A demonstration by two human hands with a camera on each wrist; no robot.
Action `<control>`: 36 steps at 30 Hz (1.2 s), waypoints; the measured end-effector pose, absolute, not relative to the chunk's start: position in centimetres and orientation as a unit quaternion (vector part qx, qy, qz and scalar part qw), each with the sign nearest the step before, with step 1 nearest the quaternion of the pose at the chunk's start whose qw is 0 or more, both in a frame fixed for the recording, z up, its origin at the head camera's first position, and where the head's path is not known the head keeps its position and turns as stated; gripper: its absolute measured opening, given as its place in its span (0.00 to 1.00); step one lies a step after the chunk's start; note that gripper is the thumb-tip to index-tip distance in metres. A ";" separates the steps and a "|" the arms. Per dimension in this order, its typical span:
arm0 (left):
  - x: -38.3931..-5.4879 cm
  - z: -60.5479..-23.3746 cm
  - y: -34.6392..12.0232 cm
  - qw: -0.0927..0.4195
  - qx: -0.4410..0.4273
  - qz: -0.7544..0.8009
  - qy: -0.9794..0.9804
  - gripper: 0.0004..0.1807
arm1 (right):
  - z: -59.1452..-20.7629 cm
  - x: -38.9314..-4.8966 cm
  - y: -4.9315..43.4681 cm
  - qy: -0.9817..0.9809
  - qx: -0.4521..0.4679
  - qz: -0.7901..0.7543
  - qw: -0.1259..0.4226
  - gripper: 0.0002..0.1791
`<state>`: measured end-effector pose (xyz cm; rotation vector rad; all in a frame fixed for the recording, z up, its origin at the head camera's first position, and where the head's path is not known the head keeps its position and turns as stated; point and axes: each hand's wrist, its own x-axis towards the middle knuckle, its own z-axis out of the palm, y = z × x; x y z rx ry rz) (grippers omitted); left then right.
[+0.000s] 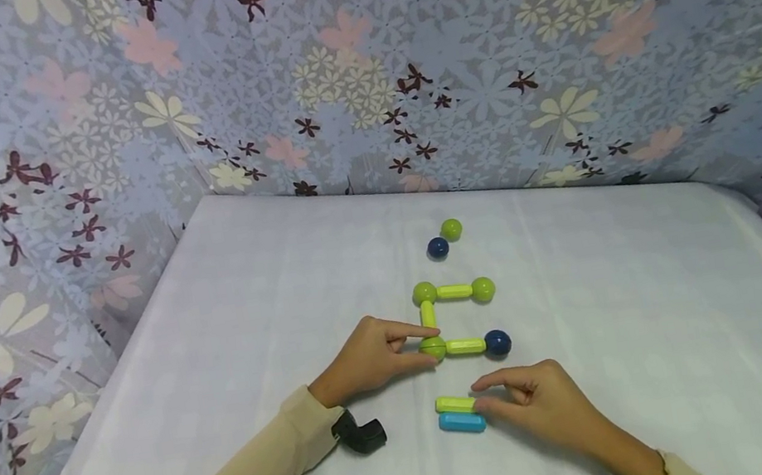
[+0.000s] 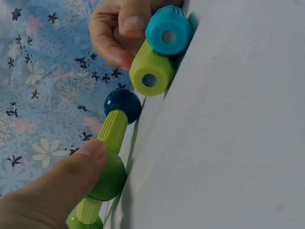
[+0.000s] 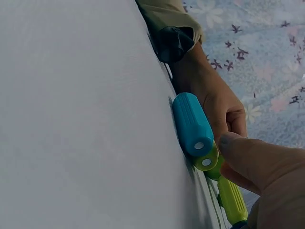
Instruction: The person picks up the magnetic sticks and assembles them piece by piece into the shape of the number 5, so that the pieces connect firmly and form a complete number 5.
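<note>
Pinching the corner ball (image 1: pixel 432 348) between thumb and forefinger, the left hand (image 1: pixel 374 354) seems to steady it while the right hand (image 1: pixel 540 401) is at the loose green rod (image 1: pixel 454 404): a picking-up step, I judge. The right thumb is by that rod's right end, forefinger just beyond; whether they grip it or only bracket it, I cannot tell. The next move calls for taking this rod alone, without dragging the blue rod (image 1: pixel 462 423) beside it, nearer the person. The left forearm slants in from the near left, forefinger fairly straight; the right slants in from the near right, finger and thumb pointing left. Rightward from the pinched ball, the lower rod (image 1: pixel 466 347) meets a navy ball (image 1: pixel 498 343); beyond it, the side rod (image 1: pixel 427 314) leads to a far ball (image 1: pixel 424 293), then the top rod (image 1: pixel 454 292) and end ball (image 1: pixel 483 288). Farther out sit a spare navy ball (image 1: pixel 438 248) and spare green ball (image 1: pixel 451 230).
</note>
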<state>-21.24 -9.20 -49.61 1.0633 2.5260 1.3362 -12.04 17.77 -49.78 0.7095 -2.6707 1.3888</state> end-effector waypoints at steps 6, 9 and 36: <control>-21.1 -49.6 -9.3 0.045 0.348 0.439 0.827 0.20 | -49.7 -12.0 17.8 -0.870 0.238 0.432 0.010 0.09; -21.0 -49.4 -9.2 0.046 0.347 0.442 0.826 0.20 | -49.6 -12.0 17.8 -0.874 0.244 0.420 -0.001 0.10; -21.0 -49.4 -9.2 0.041 0.346 0.433 0.832 0.20 | -49.7 -11.2 17.9 -0.892 0.182 0.410 0.053 0.09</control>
